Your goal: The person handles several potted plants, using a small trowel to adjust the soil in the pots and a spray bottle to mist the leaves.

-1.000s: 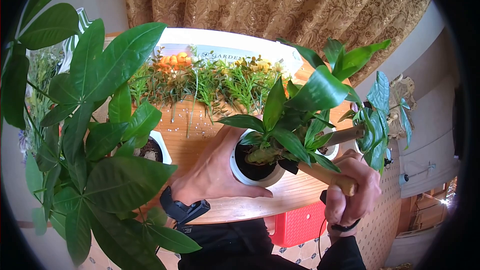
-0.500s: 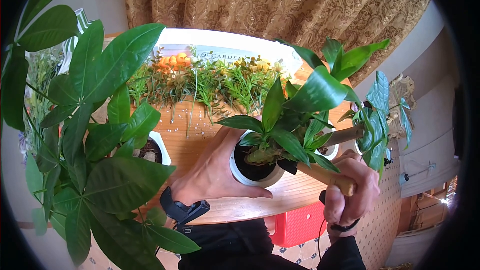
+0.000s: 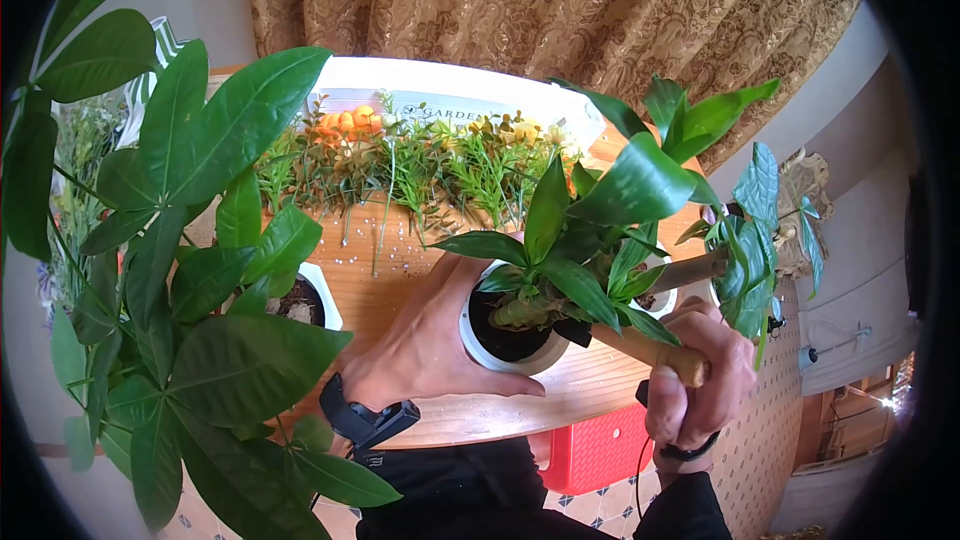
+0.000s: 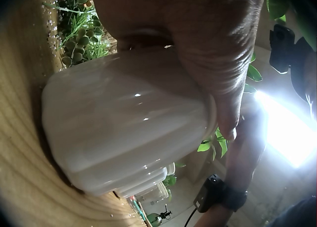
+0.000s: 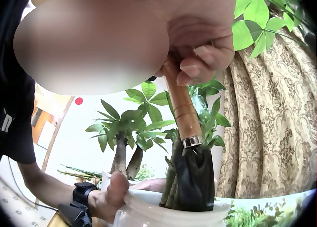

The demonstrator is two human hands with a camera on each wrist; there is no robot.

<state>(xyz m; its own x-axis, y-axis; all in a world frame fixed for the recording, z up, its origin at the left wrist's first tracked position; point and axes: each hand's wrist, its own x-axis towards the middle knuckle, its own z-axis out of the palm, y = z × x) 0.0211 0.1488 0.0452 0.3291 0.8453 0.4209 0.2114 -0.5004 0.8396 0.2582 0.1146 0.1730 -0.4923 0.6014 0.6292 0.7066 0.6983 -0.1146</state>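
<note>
My left hand (image 3: pixel 425 345) curves round a white flowerpot (image 4: pixel 124 123), thumb along its rim. The pot stands on the wooden table, and its side looks ribbed in the left wrist view. Dark soil (image 3: pixel 505 340) and a thick-stemmed leafy plant (image 3: pixel 630 180) fill it. In my right hand (image 3: pixel 705 375) I grip the wooden handle (image 5: pixel 183 108) of a garden trowel. The trowel's black blade (image 5: pixel 195 180) points down inside the pot rim, close beside the stems; its tip is hidden behind the rim.
A large broad-leaved potted plant (image 3: pixel 240 370) crowds the left side. Cut greenery and orange flowers (image 3: pixel 350 125) lie along the back by a white tray (image 3: pixel 450 75). More potted plants (image 3: pixel 750 250) stand at right. A red stool (image 3: pixel 600 450) is below the table edge.
My right hand and the trowel handle have shifted very slightly to the left. The left hand stays round the flowerpot, which has not visibly moved.
</note>
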